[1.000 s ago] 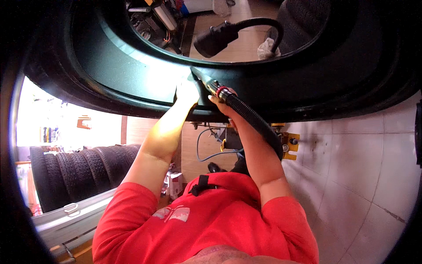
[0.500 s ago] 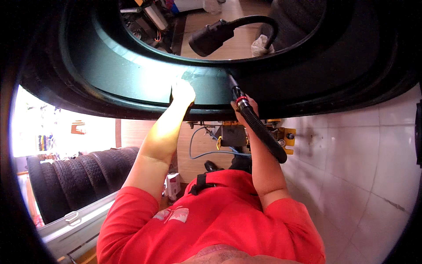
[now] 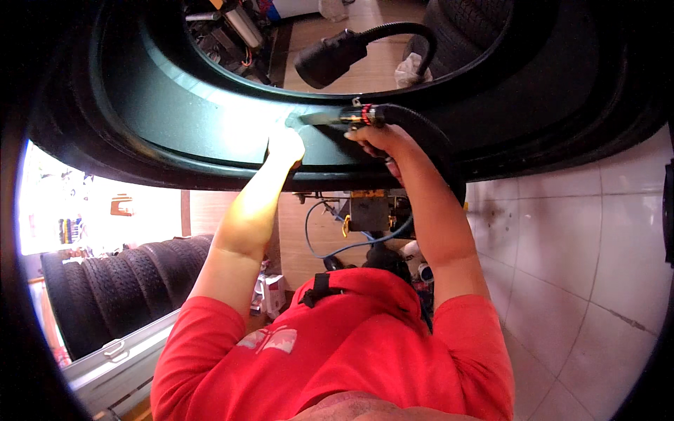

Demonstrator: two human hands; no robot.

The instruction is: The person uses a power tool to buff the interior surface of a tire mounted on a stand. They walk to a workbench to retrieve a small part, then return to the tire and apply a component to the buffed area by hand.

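A big black tyre (image 3: 533,126) arches across the view, its inner wall lit brightly at left. My right hand (image 3: 382,144) grips a black tool (image 3: 358,114) with a red ring, a pale narrow nozzle pointing left at the wall and a thick black hose (image 3: 439,147) running down rightward. My left hand (image 3: 284,146), washed out by glare, rests inside the tyre just left of the nozzle, fingers apparently curled; what they hold is unclear. Through the tyre's opening a black lamp head (image 3: 323,63) on a bendable neck shows above my hands.
A row of worn tyres (image 3: 126,281) stands lower left beside a pale metal rail (image 3: 140,344). More tyres (image 3: 463,28) are stacked beyond the opening. A machine (image 3: 368,214) with a looped blue cable is below the tyre. Pale tiles (image 3: 562,245) fill the right side.
My right hand and tool first moved right, then swung back left and up, the nozzle now nearly horizontal. My left hand shifted slightly left.
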